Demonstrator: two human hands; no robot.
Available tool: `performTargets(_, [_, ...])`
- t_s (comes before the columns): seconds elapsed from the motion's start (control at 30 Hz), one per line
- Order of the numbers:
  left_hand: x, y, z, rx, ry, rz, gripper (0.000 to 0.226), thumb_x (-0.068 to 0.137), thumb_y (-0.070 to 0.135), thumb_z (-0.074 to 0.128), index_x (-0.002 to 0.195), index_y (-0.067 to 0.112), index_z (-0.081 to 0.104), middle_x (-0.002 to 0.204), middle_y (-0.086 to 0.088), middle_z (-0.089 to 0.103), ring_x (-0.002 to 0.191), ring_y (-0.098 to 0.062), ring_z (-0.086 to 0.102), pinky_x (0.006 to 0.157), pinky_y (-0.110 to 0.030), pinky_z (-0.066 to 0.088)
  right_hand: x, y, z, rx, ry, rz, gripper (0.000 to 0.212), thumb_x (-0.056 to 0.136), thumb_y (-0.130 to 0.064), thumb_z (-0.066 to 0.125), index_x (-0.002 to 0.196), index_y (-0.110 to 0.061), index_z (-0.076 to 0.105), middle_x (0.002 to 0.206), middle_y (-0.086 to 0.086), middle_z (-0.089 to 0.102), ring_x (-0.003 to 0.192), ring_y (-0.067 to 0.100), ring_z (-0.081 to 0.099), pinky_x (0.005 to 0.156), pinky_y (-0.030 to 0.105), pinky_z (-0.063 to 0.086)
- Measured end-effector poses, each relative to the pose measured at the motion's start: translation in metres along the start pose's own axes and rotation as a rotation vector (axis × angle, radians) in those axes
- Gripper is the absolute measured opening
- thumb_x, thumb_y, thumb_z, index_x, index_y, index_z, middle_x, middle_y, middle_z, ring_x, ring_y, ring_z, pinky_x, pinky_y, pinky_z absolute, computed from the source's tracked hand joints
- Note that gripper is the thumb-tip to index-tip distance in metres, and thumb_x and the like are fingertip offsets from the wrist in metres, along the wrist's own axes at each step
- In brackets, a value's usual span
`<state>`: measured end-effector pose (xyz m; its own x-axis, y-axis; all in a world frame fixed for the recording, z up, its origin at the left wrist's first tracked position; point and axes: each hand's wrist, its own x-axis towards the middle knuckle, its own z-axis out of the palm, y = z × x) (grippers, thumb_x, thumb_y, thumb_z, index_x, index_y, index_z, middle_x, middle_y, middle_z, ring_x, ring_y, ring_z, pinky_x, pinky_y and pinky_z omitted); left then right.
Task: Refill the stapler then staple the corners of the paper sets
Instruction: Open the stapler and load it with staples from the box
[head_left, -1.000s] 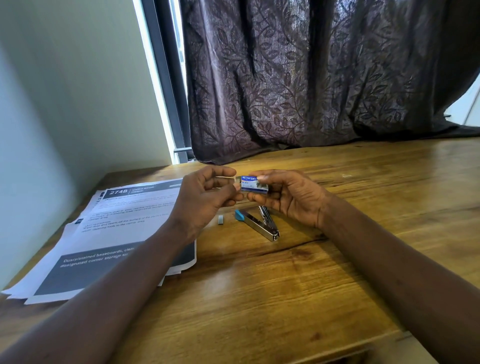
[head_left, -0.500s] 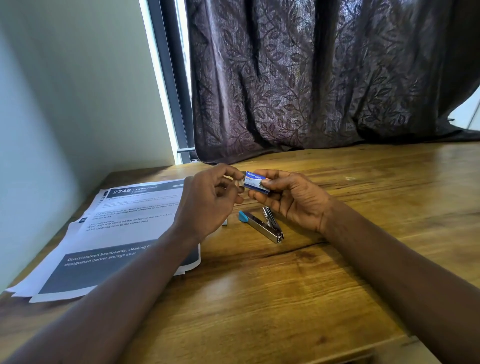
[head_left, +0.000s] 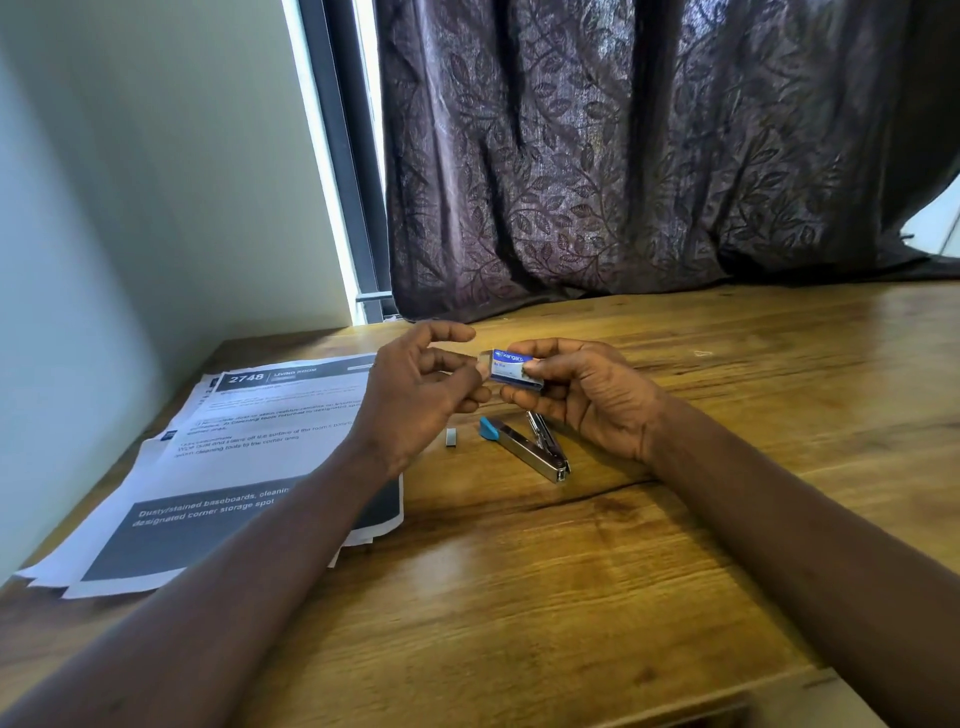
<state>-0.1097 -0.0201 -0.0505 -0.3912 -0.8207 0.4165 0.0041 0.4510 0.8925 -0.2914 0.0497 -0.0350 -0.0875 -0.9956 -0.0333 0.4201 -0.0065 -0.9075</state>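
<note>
My right hand (head_left: 582, 397) holds a small blue and white staple box (head_left: 514, 368) above the table. My left hand (head_left: 415, 395) is at the box's left end, fingertips pinching the inner tray that sticks out a little there. Below the hands a silver stapler (head_left: 524, 449) with a blue end cap lies hinged apart on the wood. A short grey strip of staples (head_left: 451, 437) lies just left of it. The printed paper sets (head_left: 228, 467) lie fanned at the left, partly under my left forearm.
The wooden table (head_left: 571, 571) runs to a front edge at the bottom right. A dark leaf-patterned curtain (head_left: 623, 156) hangs behind it, its hem resting on the table's back. A pale wall (head_left: 130, 182) bounds the left side.
Both hands have stayed above the stapler with the box. My left fingers have spread, the index finger lifted, and the box's tray shows slightly at its left end.
</note>
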Motion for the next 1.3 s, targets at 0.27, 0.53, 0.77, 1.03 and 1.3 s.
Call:
performTargets(0.27, [-0.0001, 0.0003, -0.0031, -0.169, -0.046, -0.058, 0.017, 0.095, 0.007, 0.069, 0.11, 0.013, 0.074, 0.093, -0.01, 0.081, 0.081, -0.02, 0.079, 0.068, -0.026, 0.064, 0.0003, -0.0014, -0.0018, 0.006, -0.003, -0.007, 0.023, 0.093, 0.012, 0.051, 0.109, 0.004, 0.065, 0.104, 0.026, 0.073, 0.082, 0.029, 0.076, 0.063, 0.027, 0.062])
performTargets(0.53, [-0.0004, -0.0023, -0.006, -0.116, -0.007, -0.051, 0.019, 0.089, 0.007, 0.075, 0.107, 0.014, 0.076, 0.092, -0.009, 0.081, 0.081, -0.022, 0.079, 0.068, -0.028, 0.065, 0.0002, 0.0015, -0.0001, -0.122, -0.024, -0.097, 0.022, 0.09, 0.014, 0.057, 0.109, 0.007, 0.066, 0.107, 0.03, 0.071, 0.085, 0.033, 0.075, 0.066, 0.03, 0.063])
performTargets(0.77, [-0.0006, -0.0056, -0.0054, 0.01, 0.003, 0.021, 0.02, 0.089, 0.007, 0.077, 0.107, 0.013, 0.077, 0.089, -0.005, 0.081, 0.081, -0.022, 0.079, 0.071, -0.033, 0.066, -0.0021, 0.0033, 0.0021, -0.349, 0.0, -0.258, 0.019, 0.09, 0.012, 0.061, 0.108, 0.008, 0.067, 0.091, 0.02, 0.075, 0.067, 0.023, 0.075, 0.059, 0.022, 0.058])
performTargets(1.03, [-0.0007, -0.0036, -0.0054, -0.145, 0.031, -0.108, 0.018, 0.087, 0.007, 0.077, 0.104, 0.014, 0.077, 0.09, -0.01, 0.081, 0.083, -0.024, 0.08, 0.07, -0.029, 0.065, -0.0015, 0.0041, 0.0023, -0.291, -0.028, -0.244, 0.018, 0.091, 0.01, 0.062, 0.105, 0.002, 0.068, 0.099, 0.025, 0.075, 0.074, 0.026, 0.076, 0.062, 0.025, 0.061])
performTargets(1.3, [-0.0011, -0.0021, -0.0061, -0.185, 0.051, -0.145, 0.018, 0.084, 0.011, 0.079, 0.101, 0.014, 0.077, 0.089, -0.01, 0.081, 0.08, -0.023, 0.08, 0.068, -0.027, 0.065, -0.0008, 0.0046, 0.0009, -0.291, -0.051, -0.244, 0.018, 0.091, 0.008, 0.063, 0.107, 0.001, 0.069, 0.099, 0.021, 0.076, 0.079, 0.028, 0.076, 0.066, 0.026, 0.061])
